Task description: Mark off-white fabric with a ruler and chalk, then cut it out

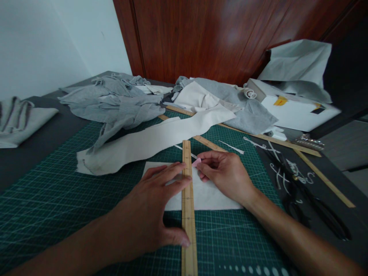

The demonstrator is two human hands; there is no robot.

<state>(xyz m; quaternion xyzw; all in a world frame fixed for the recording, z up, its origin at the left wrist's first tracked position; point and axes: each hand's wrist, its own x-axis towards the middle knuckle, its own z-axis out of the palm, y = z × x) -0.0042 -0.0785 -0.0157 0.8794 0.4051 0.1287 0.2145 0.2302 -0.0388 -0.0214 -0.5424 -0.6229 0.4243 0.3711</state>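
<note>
A wooden ruler (pixel 188 207) lies lengthwise across a piece of white cloth (pixel 214 195). My left hand (pixel 155 203) rests on it with fingers spread, the fingertips and thumb touching the wood. On the right side of the ruler, my right hand (pixel 225 170) is closed in a pinch around a small pink piece of tailor's chalk (pixel 197 162). The chalk is close to the ruler's edge, over the upper part of the cloth. My left hand hides part of the cloth's left side.
Beneath the cloth is a green cutting mat (pixel 86 214). A long white fabric strip (pixel 149 142) crosses beyond it. Grey cloth (pixel 120 101) is heaped behind, near a white box (pixel 299 111). Black scissors (pixel 313 199) and thread scraps lie at right.
</note>
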